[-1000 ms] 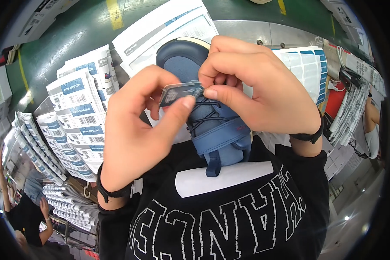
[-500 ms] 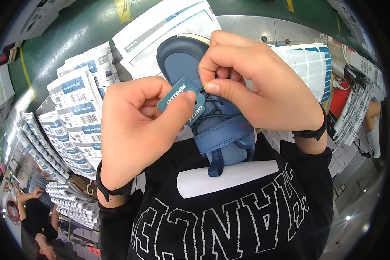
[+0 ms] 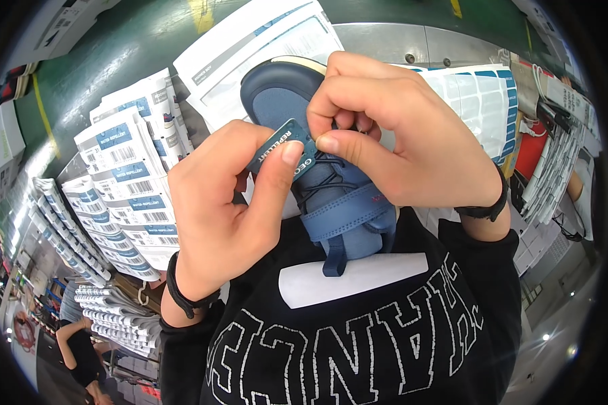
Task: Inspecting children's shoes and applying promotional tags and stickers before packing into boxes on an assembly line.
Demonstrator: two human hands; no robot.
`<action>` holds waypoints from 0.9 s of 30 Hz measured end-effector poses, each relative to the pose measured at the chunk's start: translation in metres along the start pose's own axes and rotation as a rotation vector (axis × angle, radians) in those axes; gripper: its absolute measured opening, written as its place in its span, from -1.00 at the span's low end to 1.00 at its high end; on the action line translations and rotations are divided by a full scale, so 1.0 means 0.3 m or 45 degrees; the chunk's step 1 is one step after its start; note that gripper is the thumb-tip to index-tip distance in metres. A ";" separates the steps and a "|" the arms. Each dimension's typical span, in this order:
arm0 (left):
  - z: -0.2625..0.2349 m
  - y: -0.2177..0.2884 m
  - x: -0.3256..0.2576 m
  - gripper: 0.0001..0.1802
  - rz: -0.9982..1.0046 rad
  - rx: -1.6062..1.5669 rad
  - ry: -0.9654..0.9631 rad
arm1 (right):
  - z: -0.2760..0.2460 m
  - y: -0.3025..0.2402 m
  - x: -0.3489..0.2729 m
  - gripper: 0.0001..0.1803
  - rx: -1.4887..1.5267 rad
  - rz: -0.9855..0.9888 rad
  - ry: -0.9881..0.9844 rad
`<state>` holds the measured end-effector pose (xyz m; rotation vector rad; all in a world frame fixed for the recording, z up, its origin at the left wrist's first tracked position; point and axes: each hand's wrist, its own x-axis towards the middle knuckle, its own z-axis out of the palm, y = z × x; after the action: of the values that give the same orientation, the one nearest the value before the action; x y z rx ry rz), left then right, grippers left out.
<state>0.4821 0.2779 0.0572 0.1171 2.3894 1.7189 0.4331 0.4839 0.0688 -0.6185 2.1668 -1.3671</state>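
A blue shoe [image 3: 284, 101] with a dark toe, elastic laces [image 3: 331, 179] and a strap [image 3: 341, 212] lies in front of me, its toe pointing away. My left hand [image 3: 223, 202] is closed on a small teal hang tag [image 3: 296, 132], thumb on top, over the shoe's left side. At the tag's right edge, above the laces, the fingertips of my right hand [image 3: 402, 135] are pinched together. What sits between those fingertips is too small to tell; it may be a lace or a cord.
Folded stacks of printed label sheets [image 3: 132, 175] stand to the left. Behind the shoe lies a printed white sheet [image 3: 250, 54]; more blue-and-white label sheets [image 3: 476, 108] are at the right. A white paper [image 3: 351, 283] sits by the heel. Another person [image 3: 81, 351] is at lower left.
My left hand has shifted slightly right and its thumb has moved up along the tag, with the wrist turned. My right hand keeps its pinch almost in place.
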 end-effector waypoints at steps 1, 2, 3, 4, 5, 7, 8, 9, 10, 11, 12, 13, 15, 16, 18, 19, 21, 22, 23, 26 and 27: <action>0.000 0.005 0.001 -0.87 0.001 0.001 -0.001 | -0.002 0.006 0.002 -0.90 -0.020 -0.018 -0.002; 0.001 0.016 0.004 -0.86 -0.054 0.009 -0.008 | -0.003 0.009 0.002 -0.90 -0.039 -0.036 -0.003; 0.001 0.024 0.005 -0.86 -0.110 0.017 -0.014 | -0.002 0.007 0.002 -0.90 -0.040 -0.037 -0.003; 0.002 0.027 0.006 -0.86 -0.109 0.017 -0.013 | -0.002 0.004 0.001 -0.91 0.013 -0.014 0.008; 0.003 0.030 0.007 -0.86 -0.110 0.013 -0.020 | -0.001 0.002 0.000 -0.91 0.065 0.010 0.020; 0.010 0.037 0.005 -0.86 -0.108 0.007 -0.032 | -0.003 -0.006 0.000 -0.92 0.059 0.029 0.030; 0.016 0.037 0.001 -0.88 -0.146 -0.031 0.004 | -0.004 -0.011 0.000 -0.93 0.054 0.047 0.038; 0.021 0.035 -0.003 -0.89 -0.185 -0.064 0.045 | -0.007 -0.013 0.000 -0.93 0.055 0.043 0.037; 0.026 0.033 -0.010 -0.89 -0.184 -0.060 0.048 | -0.010 -0.018 0.000 -0.93 0.098 0.104 0.026; 0.030 0.031 -0.021 -0.91 -0.123 -0.036 0.072 | -0.013 -0.022 -0.001 -0.92 0.141 0.165 0.014; 0.029 0.031 -0.028 -0.92 -0.060 -0.018 0.091 | -0.016 -0.029 -0.003 -0.92 0.139 0.165 0.017; 0.026 0.032 -0.031 -0.93 -0.045 -0.050 0.086 | -0.019 -0.036 -0.005 -0.93 0.130 0.164 0.003; 0.026 0.020 -0.033 -0.92 0.038 -0.064 0.086 | -0.023 -0.042 -0.007 -0.93 0.122 0.162 -0.010; 0.026 0.017 -0.035 -0.90 0.119 -0.078 0.086 | -0.026 -0.043 -0.008 -0.94 0.142 0.163 -0.026; 0.022 0.024 -0.039 -0.88 0.137 -0.047 0.074 | -0.033 -0.044 -0.004 -0.95 0.162 0.162 -0.041; 0.020 0.027 -0.041 -0.85 0.155 -0.014 0.064 | -0.038 -0.045 0.001 -0.95 0.127 0.173 -0.088; 0.018 0.025 -0.045 -0.83 0.242 0.047 0.060 | -0.044 -0.050 0.005 -0.96 0.091 0.182 -0.133; 0.015 0.022 -0.046 -0.80 0.327 0.108 0.056 | -0.044 -0.054 0.004 -0.96 0.084 0.205 -0.163; 0.011 0.018 -0.048 -0.80 0.330 0.109 0.056 | -0.045 -0.058 0.004 -0.97 0.078 0.227 -0.192; -0.003 0.009 -0.052 -0.75 0.454 0.205 0.037 | -0.049 -0.073 0.006 -0.97 0.055 0.275 -0.241; -0.007 0.005 -0.051 -0.73 0.490 0.220 0.016 | -0.048 -0.072 0.006 -0.97 0.053 0.273 -0.240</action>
<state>0.4967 0.2738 0.0610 0.6305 2.6543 1.6512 0.4251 0.4843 0.0936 -0.4641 1.9865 -1.1881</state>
